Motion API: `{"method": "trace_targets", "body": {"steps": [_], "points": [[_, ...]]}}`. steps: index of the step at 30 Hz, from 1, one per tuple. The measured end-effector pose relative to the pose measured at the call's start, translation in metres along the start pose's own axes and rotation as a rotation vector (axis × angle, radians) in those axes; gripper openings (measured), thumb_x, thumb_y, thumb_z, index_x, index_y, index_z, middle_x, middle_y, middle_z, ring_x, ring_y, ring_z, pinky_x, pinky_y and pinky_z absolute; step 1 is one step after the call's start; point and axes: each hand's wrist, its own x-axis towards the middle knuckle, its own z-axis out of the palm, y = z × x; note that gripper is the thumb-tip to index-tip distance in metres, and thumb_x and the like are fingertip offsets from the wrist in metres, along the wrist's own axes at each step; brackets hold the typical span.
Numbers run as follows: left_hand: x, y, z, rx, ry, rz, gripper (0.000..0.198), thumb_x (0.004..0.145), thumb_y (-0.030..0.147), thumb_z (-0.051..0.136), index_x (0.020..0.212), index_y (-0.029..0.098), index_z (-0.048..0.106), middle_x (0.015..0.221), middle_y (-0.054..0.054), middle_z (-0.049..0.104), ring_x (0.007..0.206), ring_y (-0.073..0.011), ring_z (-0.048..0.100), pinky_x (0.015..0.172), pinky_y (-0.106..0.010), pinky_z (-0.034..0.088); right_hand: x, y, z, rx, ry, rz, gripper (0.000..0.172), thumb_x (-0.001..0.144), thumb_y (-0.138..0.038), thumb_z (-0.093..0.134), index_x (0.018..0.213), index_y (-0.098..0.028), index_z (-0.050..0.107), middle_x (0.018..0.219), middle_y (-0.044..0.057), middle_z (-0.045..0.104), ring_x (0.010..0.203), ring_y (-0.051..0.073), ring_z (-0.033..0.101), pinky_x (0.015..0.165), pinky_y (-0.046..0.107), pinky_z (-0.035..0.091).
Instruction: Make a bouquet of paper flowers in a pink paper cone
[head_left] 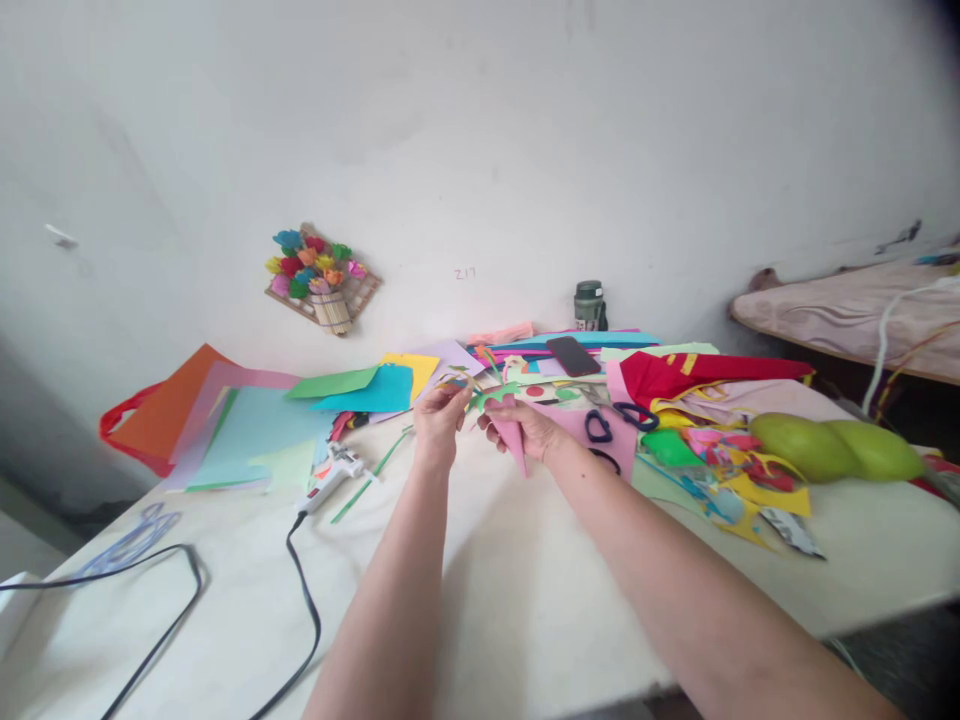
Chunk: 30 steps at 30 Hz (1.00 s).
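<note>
Over the middle of the table, my right hand (537, 427) is closed around a pink paper cone (513, 442), its narrow tip pointing down. Jagged green paper (495, 394) stands out of the cone's top, and small orange and green strips rise beside it. Just left of the cone, my left hand (436, 428) has its fingers pinched together near the green paper. What those fingers hold is too small to make out. A green paper strip (373, 477) lies on the table left of my left hand, alongside a white glue gun (330, 482).
Coloured sheets (255, 435) are spread at the left. Dark-handled scissors (600, 425) lie right of my hands, before a phone (573, 355) and a dark bottle (590, 305). Paper scraps (724, 470) and green fruit (832, 447) sit further right. A black cord (306, 590) crosses the front left.
</note>
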Motion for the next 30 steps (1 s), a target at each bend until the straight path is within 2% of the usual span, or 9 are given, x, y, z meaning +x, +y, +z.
{"method": "trace_targets", "body": {"steps": [3, 5, 9, 14, 20, 25, 27, 30], "points": [[0.000, 0.002, 0.005, 0.060, 0.033, 0.129, 0.023, 0.054, 0.029, 0.081, 0.059, 0.015, 0.063, 0.057, 0.004, 0.055, 0.035, -0.0011, 0.036, 0.033, -0.018, 0.023, -0.001, 0.000, 0.001, 0.029, -0.009, 0.002, 0.036, 0.054, -0.031, 0.074, 0.081, -0.018, 0.055, 0.064, -0.001, 0.062, 0.046, 0.010, 0.050, 0.040, 0.022, 0.037], [-0.001, 0.003, 0.007, 0.097, 0.034, 0.166, 0.021, 0.056, 0.029, 0.080, 0.060, 0.016, 0.065, 0.059, 0.003, 0.057, 0.036, -0.0020, 0.038, 0.033, -0.018, 0.026, -0.002, 0.000, 0.000, 0.040, -0.025, 0.003, 0.035, 0.054, -0.031, 0.073, 0.081, -0.019, 0.054, 0.064, -0.001, 0.062, 0.046, 0.009, 0.049, 0.040, 0.022, 0.036], [-0.003, 0.006, 0.009, 0.152, 0.030, 0.144, 0.021, 0.059, 0.032, 0.079, 0.064, 0.016, 0.067, 0.048, 0.005, 0.053, 0.032, -0.0041, 0.038, 0.031, -0.020, 0.027, -0.003, 0.000, -0.001, 0.041, -0.063, 0.014, 0.034, 0.055, -0.032, 0.073, 0.079, -0.019, 0.053, 0.063, -0.001, 0.061, 0.047, 0.009, 0.048, 0.041, 0.021, 0.034], [-0.005, 0.007, 0.009, 0.187, -0.009, 0.113, 0.026, 0.061, 0.034, 0.077, 0.075, 0.014, 0.070, 0.058, 0.002, 0.062, 0.032, -0.0038, 0.040, 0.030, -0.020, 0.028, -0.003, -0.001, -0.001, 0.024, -0.083, 0.031, 0.033, 0.055, -0.033, 0.073, 0.077, -0.019, 0.052, 0.062, -0.002, 0.059, 0.046, 0.009, 0.046, 0.041, 0.021, 0.032], [-0.007, 0.010, 0.008, 0.229, -0.055, 0.072, 0.028, 0.064, 0.036, 0.075, 0.082, 0.015, 0.072, 0.049, 0.003, 0.057, 0.031, -0.0047, 0.038, 0.031, -0.020, 0.029, -0.006, -0.003, 0.000, 0.015, -0.093, 0.059, 0.033, 0.055, -0.032, 0.071, 0.077, -0.019, 0.051, 0.062, -0.002, 0.059, 0.046, 0.008, 0.045, 0.042, 0.021, 0.032], [-0.007, 0.013, 0.006, 0.272, -0.161, 0.066, 0.022, 0.067, 0.034, 0.073, 0.078, 0.015, 0.074, 0.044, 0.002, 0.055, 0.036, -0.0069, 0.043, 0.038, -0.021, 0.035, -0.006, -0.002, -0.001, 0.003, -0.117, 0.055, 0.033, 0.057, -0.033, 0.071, 0.078, -0.019, 0.051, 0.062, -0.003, 0.057, 0.046, 0.008, 0.043, 0.042, 0.021, 0.031], [-0.007, 0.013, 0.006, 0.284, -0.172, 0.069, 0.019, 0.068, 0.032, 0.072, 0.076, 0.016, 0.074, 0.047, 0.001, 0.058, 0.036, -0.0070, 0.044, 0.039, -0.022, 0.036, -0.005, -0.002, -0.002, -0.001, -0.121, 0.055, 0.033, 0.057, -0.034, 0.071, 0.077, -0.019, 0.050, 0.061, -0.003, 0.056, 0.046, 0.008, 0.044, 0.042, 0.021, 0.031], [-0.007, 0.013, 0.005, 0.268, -0.126, 0.079, 0.017, 0.068, 0.031, 0.072, 0.077, 0.017, 0.074, 0.061, -0.002, 0.067, 0.033, -0.0049, 0.041, 0.036, -0.022, 0.033, -0.005, -0.002, -0.002, -0.006, -0.117, 0.064, 0.034, 0.056, -0.035, 0.072, 0.076, -0.019, 0.049, 0.061, -0.003, 0.057, 0.046, 0.008, 0.044, 0.042, 0.021, 0.031]]}}
